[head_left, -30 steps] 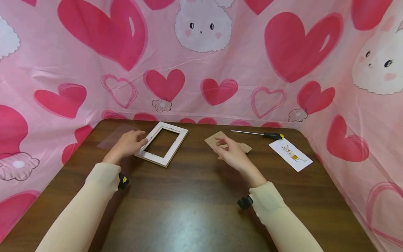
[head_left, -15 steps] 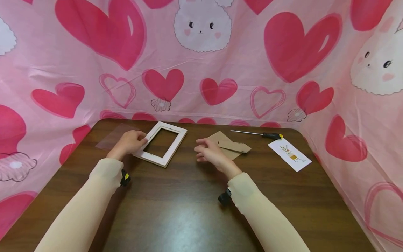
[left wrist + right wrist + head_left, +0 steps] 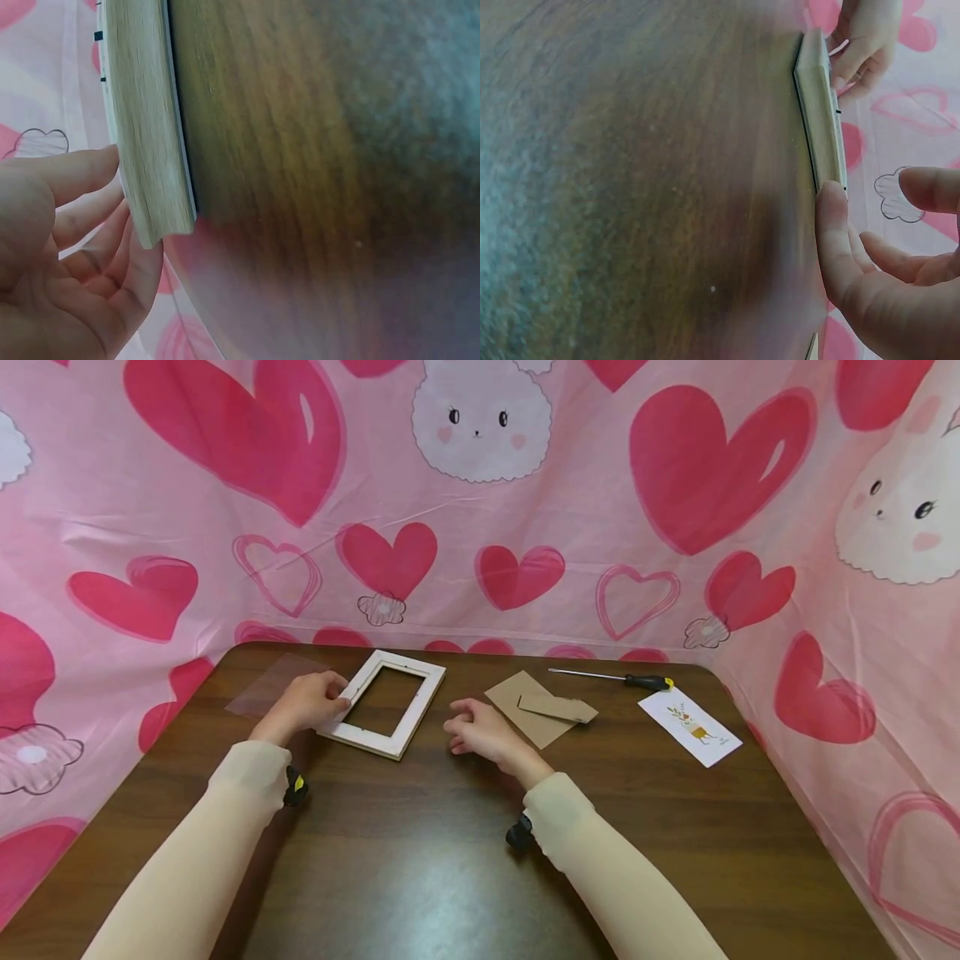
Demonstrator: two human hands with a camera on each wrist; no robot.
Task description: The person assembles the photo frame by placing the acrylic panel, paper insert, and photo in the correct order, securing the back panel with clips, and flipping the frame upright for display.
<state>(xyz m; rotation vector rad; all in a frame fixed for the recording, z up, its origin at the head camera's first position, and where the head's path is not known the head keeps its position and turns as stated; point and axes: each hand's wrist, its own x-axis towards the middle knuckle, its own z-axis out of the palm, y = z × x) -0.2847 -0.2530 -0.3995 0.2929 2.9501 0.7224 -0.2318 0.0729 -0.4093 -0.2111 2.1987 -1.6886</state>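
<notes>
While I am viewing the station remotely, taking the middle of the brown table [image 3: 420, 860] as the clock's centre, I am recording a white frame [image 3: 416, 708] between ten and eleven o'clock, its rectangular opening and small dark tabs facing up. At ten o'clock the person's left hand [image 3: 306, 700] is pinching the frame's near left corner; in the left wrist view the thumb is bearing on the upper face and the fingers are reaching round the outer edge. I am unable to tell whether that corner is touching the table. At twelve o'clock the right hand [image 3: 483, 735] is hovering near the frame but apart from it, fingers loosely bent, thumb spread away from them. A clear sheet [image 3: 258, 687] is lying at ten, just beyond the left hand. At one o'clock a cardboard backing [image 3: 510, 695] is lying flat, its strip [image 3: 557, 707] slanting across it. A screwdriver [image 3: 637, 681] is resting between one and two, its handle pointing towards a printed card [image 3: 693, 728] lying past two.
</notes>
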